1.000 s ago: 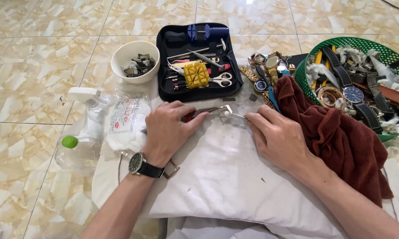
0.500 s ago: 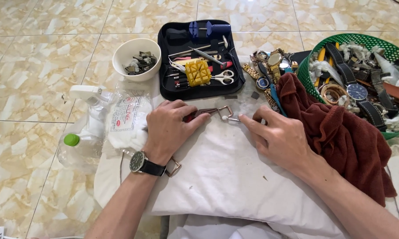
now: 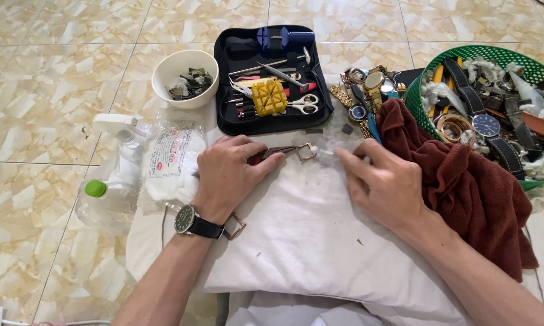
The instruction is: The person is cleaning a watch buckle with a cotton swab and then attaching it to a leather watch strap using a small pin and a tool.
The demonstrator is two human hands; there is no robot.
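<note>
- Beige marble floor tiles (image 3: 48, 78) are lying under a white pillow (image 3: 296, 241).
- I'm gripping pliers (image 3: 271, 153) in my left hand (image 3: 227, 175).
- I'm pinching a small clear piece (image 3: 325, 156) with my right hand (image 3: 384, 184).

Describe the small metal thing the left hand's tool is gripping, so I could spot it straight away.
Start at the white pillow under both hands, then go to its far edge, between the left hand and right hand. There the left hand's red-handled tool grips a small square buckle. It is an open, copper-coloured frame, unlike the pale crumpled bit beside it.
</note>
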